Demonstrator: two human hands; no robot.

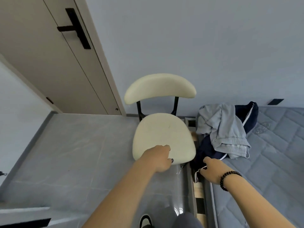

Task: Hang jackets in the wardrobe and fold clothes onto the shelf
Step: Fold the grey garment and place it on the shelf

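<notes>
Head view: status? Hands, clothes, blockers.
Left hand grips chair seat front edge. Right hand pinches navy jacket hem. Light blue garment lies on jacket.

Bare forearms; black bead bracelet (229, 179) circles the right wrist.

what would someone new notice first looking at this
The cream chair stands in the middle against the wall, with the left hand gripping the front edge of its seat. Right of it, a pale blue garment lies crumpled over a navy jacket at the near corner of the grey mattress. The right hand, a dark bead bracelet at its wrist, takes hold of the jacket's white-trimmed edge.
</notes>
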